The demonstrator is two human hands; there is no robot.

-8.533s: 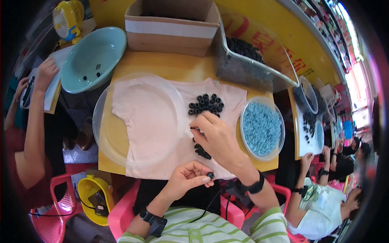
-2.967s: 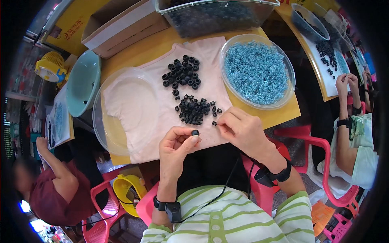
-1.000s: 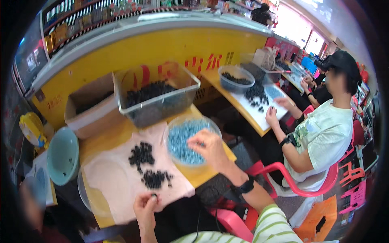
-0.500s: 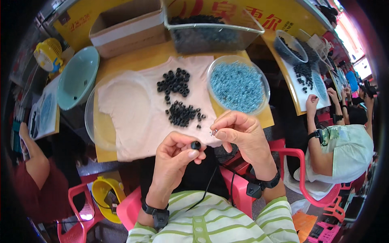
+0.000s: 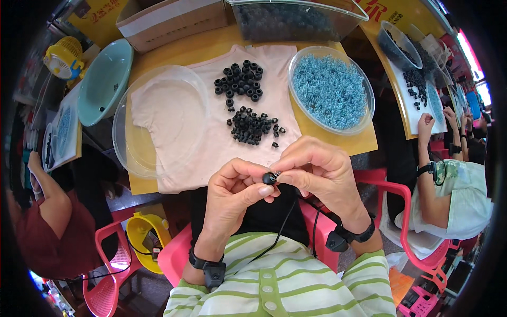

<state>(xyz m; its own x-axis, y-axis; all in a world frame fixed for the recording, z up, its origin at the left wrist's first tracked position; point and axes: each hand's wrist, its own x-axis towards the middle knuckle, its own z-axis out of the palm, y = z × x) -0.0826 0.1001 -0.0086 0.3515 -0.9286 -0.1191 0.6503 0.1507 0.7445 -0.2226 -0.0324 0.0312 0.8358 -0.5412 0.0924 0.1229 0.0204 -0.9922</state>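
My left hand (image 5: 232,185) pinches a small black rounded plastic piece (image 5: 269,178) between thumb and fingers, above the table's near edge. My right hand (image 5: 325,171) meets it from the right, its thumb and forefinger closed on a tiny shiny spring-like piece (image 5: 277,174) at the black piece's end; the fingertips partly hide it. Beyond my hands, two piles lie on a pale pink cloth (image 5: 179,169): larger rounded black pieces (image 5: 240,82) behind, smaller black pieces (image 5: 251,127) in front. To their right a round transparent tub (image 5: 372,108) holds many bluish, shiny spring-like pieces (image 5: 330,90).
A transparent lid-like tray (image 5: 120,153) lies on the left. Behind stand a cardboard box (image 5: 171,26) and a transparent bin (image 5: 296,29) of black pieces. A green basin (image 5: 87,108) sits far left. Other people work at tables on both sides; a pink chair (image 5: 174,253) surrounds me.
My hands have come together, bringing the spring-like piece in my right fingers to the black piece in my left. The view has shifted, so the table sits higher in the picture.
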